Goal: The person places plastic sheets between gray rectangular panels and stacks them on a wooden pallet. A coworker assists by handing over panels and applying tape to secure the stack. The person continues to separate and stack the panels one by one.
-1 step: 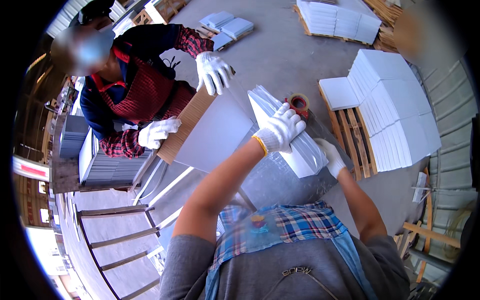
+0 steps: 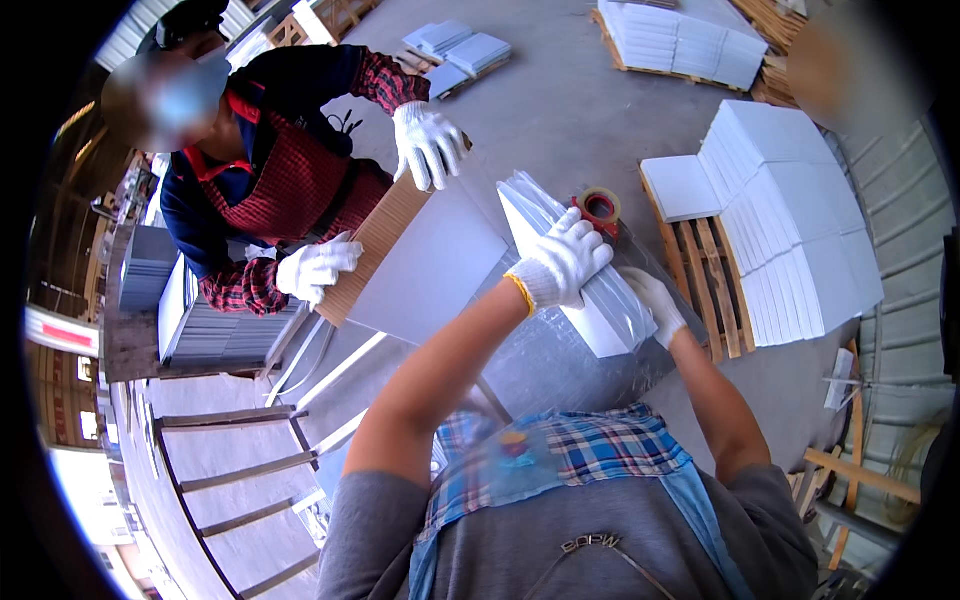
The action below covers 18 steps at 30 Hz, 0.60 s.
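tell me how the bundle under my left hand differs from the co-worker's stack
The bundle has whitish edges under what looks like clear film; the stack has brown, ribbed edges. The bundle shows a narrow white face, the stack a broad one. Your left hand lies across the bundle; the co-worker's hands hold the stack's two ends. Both show white faces and are held by white-gloved hands.

Bright glare lower left; fisheye-bent edges, black rim.

Gloved left hand (image 2: 566,259) clasps a plastic-wrapped white bundle (image 2: 610,308), right hand (image 2: 655,305) at its right side; nearby, a gloved co-worker (image 2: 285,190) holds a brown-edged stack (image 2: 380,242).
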Available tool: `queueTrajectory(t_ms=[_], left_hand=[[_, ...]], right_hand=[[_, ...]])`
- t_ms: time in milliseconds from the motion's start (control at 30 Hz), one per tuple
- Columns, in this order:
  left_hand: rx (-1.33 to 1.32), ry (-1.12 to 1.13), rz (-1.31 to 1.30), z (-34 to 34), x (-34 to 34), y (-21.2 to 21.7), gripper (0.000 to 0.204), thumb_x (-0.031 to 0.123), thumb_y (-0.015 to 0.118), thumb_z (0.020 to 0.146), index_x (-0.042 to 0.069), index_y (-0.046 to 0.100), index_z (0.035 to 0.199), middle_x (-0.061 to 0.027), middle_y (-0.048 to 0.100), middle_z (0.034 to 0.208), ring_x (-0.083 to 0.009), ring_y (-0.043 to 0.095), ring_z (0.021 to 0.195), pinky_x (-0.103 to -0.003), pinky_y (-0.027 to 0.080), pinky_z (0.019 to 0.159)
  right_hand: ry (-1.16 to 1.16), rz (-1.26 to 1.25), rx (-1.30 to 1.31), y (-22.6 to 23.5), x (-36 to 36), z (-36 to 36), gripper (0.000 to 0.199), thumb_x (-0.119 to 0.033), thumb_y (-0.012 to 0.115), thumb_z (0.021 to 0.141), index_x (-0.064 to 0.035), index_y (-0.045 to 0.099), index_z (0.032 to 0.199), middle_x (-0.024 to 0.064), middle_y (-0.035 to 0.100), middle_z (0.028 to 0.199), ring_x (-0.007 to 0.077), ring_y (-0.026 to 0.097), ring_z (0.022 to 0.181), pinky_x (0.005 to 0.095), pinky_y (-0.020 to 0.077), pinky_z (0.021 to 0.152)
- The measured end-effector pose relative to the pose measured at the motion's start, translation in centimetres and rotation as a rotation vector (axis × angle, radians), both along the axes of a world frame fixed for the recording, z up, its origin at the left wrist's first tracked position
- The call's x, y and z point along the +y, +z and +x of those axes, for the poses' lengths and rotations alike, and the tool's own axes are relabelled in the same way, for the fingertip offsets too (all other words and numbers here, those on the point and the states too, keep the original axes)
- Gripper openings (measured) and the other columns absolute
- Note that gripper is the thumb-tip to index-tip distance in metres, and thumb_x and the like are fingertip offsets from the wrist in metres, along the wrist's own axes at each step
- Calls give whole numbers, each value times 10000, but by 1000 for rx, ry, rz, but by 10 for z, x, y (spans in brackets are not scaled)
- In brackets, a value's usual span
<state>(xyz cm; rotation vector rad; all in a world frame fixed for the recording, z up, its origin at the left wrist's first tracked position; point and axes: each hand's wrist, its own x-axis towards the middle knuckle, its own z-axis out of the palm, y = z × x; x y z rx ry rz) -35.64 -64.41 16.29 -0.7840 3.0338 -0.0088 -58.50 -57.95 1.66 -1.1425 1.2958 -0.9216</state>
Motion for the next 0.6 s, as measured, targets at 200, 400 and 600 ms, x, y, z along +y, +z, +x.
queueTrajectory(t_ms=[200, 400, 600], left_hand=[[101, -21, -4, 9, -2, -2, 630, 361, 781, 601, 96, 596, 1142, -98, 605, 1132, -310, 529, 1224, -516, 256, 1193], [183, -58, 25, -1, -11, 4, 456, 210, 691, 667, 75, 578, 1088, -111, 579, 1095, -319, 536, 1182, -525, 305, 1157], [172, 20, 47, 2, -8, 2, 368, 165, 621, 731, 74, 573, 1084, -106, 574, 1092, -314, 538, 1180, -530, 326, 1142]], right_hand=[[229, -52, -427, -10, -122, 84, 360, -322, 453, 1052, -44, 601, 1229, 44, 628, 1140, 143, 580, 1043, 282, 457, 932], [367, -59, -382, -28, -207, 137, 403, -375, 448, 1046, -19, 622, 1117, 51, 633, 1030, 145, 571, 927, 298, 469, 867], [330, 388, -477, -33, -203, 154, 461, -426, 469, 1029, 1, 640, 1049, 62, 635, 948, 144, 555, 859, 315, 472, 822]])
